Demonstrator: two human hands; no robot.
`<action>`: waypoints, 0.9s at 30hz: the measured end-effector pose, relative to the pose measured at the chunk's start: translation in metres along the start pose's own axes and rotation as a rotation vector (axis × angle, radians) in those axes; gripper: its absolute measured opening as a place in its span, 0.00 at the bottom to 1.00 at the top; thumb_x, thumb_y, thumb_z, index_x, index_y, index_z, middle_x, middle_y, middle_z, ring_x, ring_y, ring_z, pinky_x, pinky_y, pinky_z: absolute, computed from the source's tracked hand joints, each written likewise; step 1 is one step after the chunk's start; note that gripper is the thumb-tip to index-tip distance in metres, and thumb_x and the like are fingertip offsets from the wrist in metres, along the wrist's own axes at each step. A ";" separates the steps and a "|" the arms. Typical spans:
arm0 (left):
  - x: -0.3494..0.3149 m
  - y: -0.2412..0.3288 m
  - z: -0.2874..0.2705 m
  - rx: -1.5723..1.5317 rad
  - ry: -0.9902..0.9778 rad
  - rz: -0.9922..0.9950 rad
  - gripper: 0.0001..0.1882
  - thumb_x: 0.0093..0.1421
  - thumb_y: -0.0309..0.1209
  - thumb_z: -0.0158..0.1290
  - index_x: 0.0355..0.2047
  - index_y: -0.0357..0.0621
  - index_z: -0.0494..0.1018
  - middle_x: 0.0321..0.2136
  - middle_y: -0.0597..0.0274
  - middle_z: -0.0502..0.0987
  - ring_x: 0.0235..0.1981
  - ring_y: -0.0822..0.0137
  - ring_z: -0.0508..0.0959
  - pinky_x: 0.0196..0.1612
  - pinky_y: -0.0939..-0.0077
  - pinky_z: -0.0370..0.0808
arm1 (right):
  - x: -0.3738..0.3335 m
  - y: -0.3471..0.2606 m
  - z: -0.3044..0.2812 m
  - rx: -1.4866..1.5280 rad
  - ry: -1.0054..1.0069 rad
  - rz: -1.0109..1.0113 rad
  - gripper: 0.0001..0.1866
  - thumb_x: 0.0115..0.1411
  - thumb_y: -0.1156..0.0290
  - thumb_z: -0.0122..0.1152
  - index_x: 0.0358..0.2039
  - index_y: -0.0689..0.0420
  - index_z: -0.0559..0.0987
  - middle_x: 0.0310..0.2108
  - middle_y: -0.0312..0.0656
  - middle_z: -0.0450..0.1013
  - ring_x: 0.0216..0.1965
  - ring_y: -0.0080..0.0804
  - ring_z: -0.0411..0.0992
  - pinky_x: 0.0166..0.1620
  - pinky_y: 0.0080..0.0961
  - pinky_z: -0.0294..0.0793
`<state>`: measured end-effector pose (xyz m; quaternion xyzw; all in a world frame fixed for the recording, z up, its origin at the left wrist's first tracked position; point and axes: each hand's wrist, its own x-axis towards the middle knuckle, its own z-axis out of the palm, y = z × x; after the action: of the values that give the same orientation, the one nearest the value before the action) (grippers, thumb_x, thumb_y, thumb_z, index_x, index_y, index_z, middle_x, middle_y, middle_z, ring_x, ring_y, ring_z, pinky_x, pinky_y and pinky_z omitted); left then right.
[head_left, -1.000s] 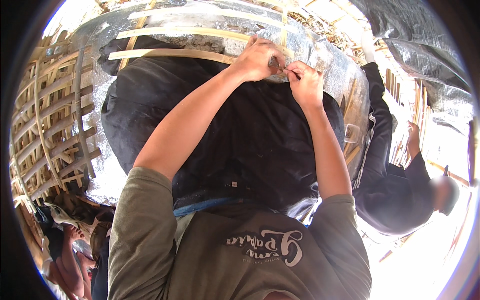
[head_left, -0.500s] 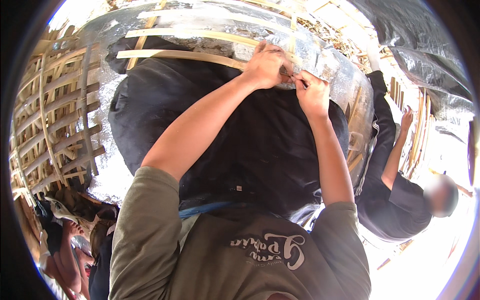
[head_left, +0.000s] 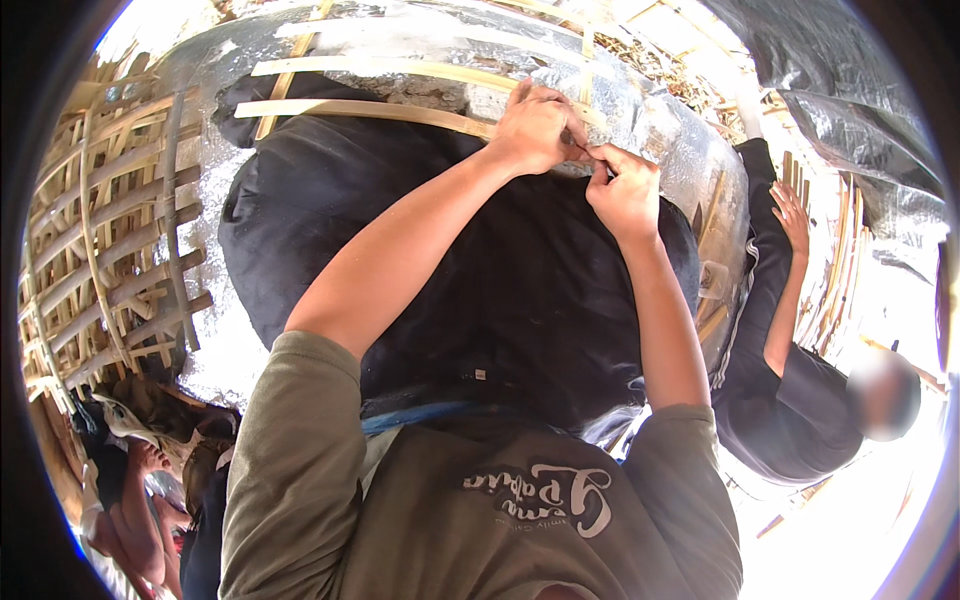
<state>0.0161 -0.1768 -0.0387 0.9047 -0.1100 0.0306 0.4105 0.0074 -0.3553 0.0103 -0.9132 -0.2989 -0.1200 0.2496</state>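
Pale flat bamboo slats [head_left: 360, 109] are crossed by thinner strips, making an open lattice beyond my dark-trousered lap. Over the right part of the nearest slat lies my left hand [head_left: 541, 130], its fingers bent and thumb side turned to the right. My right hand [head_left: 627, 192] is closed in a pinch beside it, the fingertips of both hands meeting. Whatever lies between them is too small and hidden to name. The slat's right end is covered by my left hand.
A woven bamboo panel [head_left: 110, 230] stands at the left. On the right sits a person in dark clothes [head_left: 800, 410], one hand raised near upright bamboo strips [head_left: 838, 255]. Another person's arm [head_left: 140, 520] shows at the lower left. A dark plastic sheet [head_left: 860, 110] hangs at the upper right.
My right hand's fingers have shifted slightly, thumb bent lower, still against my left fingertips. The person on the right has moved a hand to the left, fingers now spread. The lattice stays in place.
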 end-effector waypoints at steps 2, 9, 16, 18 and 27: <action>0.000 0.002 0.000 -0.004 -0.013 0.001 0.09 0.50 0.45 0.70 0.31 0.65 0.86 0.42 0.78 0.83 0.63 0.65 0.69 0.73 0.45 0.47 | -0.001 0.003 0.001 -0.004 0.018 -0.009 0.09 0.48 0.83 0.58 0.27 0.57 0.82 0.26 0.48 0.80 0.29 0.48 0.80 0.35 0.39 0.79; -0.001 0.005 -0.002 0.055 -0.030 -0.007 0.09 0.50 0.46 0.69 0.32 0.66 0.87 0.43 0.77 0.83 0.64 0.65 0.68 0.73 0.44 0.46 | 0.000 0.002 0.002 0.027 0.040 0.023 0.08 0.47 0.84 0.57 0.25 0.58 0.81 0.24 0.49 0.79 0.28 0.48 0.80 0.33 0.38 0.79; -0.001 0.008 -0.004 0.086 -0.068 -0.016 0.08 0.52 0.45 0.68 0.31 0.64 0.86 0.44 0.73 0.83 0.64 0.64 0.67 0.73 0.44 0.46 | 0.000 0.002 0.002 0.050 0.037 0.062 0.06 0.47 0.83 0.58 0.25 0.58 0.80 0.24 0.48 0.79 0.27 0.48 0.80 0.32 0.37 0.79; -0.002 0.007 -0.002 0.094 -0.025 -0.009 0.07 0.52 0.44 0.68 0.31 0.64 0.86 0.45 0.72 0.83 0.65 0.65 0.67 0.73 0.44 0.46 | 0.000 0.001 0.001 0.078 0.020 0.091 0.07 0.47 0.83 0.59 0.26 0.58 0.80 0.24 0.47 0.79 0.27 0.46 0.80 0.32 0.36 0.79; -0.002 0.007 -0.003 0.105 -0.050 -0.007 0.08 0.52 0.45 0.69 0.31 0.64 0.86 0.46 0.69 0.82 0.65 0.65 0.67 0.73 0.44 0.46 | 0.001 0.002 -0.002 0.190 0.050 0.155 0.10 0.50 0.84 0.58 0.30 0.58 0.84 0.31 0.46 0.82 0.31 0.42 0.82 0.37 0.31 0.82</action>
<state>0.0131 -0.1788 -0.0318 0.9257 -0.1155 0.0123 0.3599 0.0091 -0.3577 0.0112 -0.9026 -0.2310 -0.0939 0.3510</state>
